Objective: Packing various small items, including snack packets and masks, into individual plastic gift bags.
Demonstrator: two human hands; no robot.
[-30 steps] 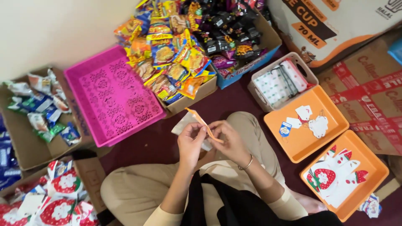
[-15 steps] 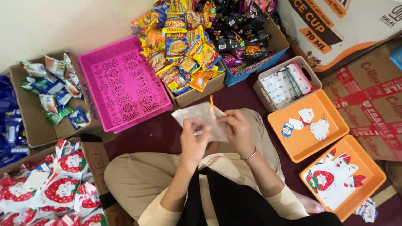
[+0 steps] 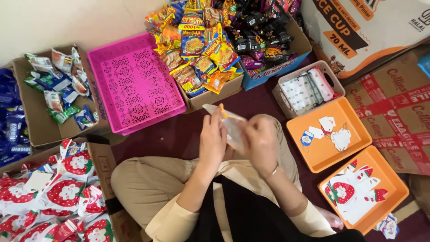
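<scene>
Left hand (image 3: 212, 140) and right hand (image 3: 261, 144) raised over the lap, both pinching one small clear plastic bag with an orange edge (image 3: 229, 123). Left fingers grip its near-left side; right hand closes on its lower right part. Bag is tilted, held above the knees, clear of the floor.

Person sits cross-legged on a dark maroon floor (image 3: 179, 132). Open floor is a narrow strip between the knees and the containers ahead.

Ahead left: empty pink perforated plastic tray (image 3: 134, 83), its near edge close to the left knee, its right edge touching a cardboard box heaped with yellow and orange snack packets (image 3: 197, 49). Beside that, a blue-sided box of dark packets (image 3: 262, 31).

Right side: small beige basket holding patterned white pouches (image 3: 309, 89), then an orange plastic tray with small paper tags (image 3: 329, 134) just beside the right knee, and a second orange tray with strawberry-print bags (image 3: 363, 190) nearer the foot (both trays sit edge to edge, corners nearly touching).

Left side: cardboard box of blue and green sachets (image 3: 53, 94); nearer, a box of red strawberry-print packets (image 3: 58, 192) hard against the left thigh.
</scene>
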